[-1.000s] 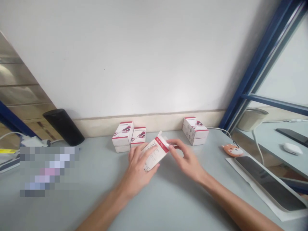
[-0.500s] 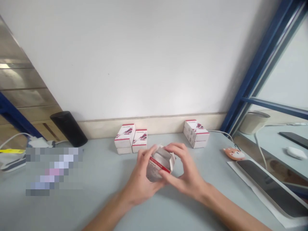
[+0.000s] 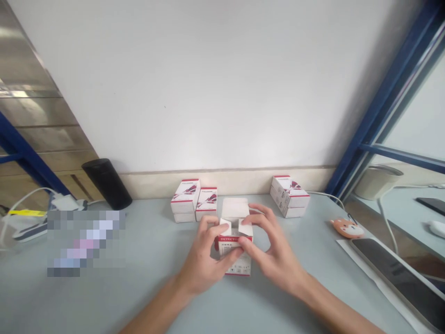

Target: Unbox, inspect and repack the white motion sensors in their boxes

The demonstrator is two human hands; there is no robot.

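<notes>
A small white and red cardboard box (image 3: 238, 268) stands on the table between my hands, its top open. Its large lid flap points up at the far side, and two side flaps fold partly inward over the opening. My left hand (image 3: 208, 253) grips the box's left side, with the thumb across the printed front and the index finger on the left flap. Around the right side, my right hand (image 3: 271, 246) holds the box, thumb at the front edge and fingers on the right flap. What lies inside the box cannot be made out.
Several similar closed boxes (image 3: 185, 195) stand by the wall, with another stack of boxes (image 3: 290, 197) to the right. A black cylinder (image 3: 107, 184) leans at the left. Rightward lie an orange animal-shaped pouch (image 3: 346, 228) and a phone (image 3: 396, 273) on white paper.
The box has gone from tilted in my hands to upright on the table, its printed front towards me. Its side flaps are now pressed inward. The view has shifted slightly.
</notes>
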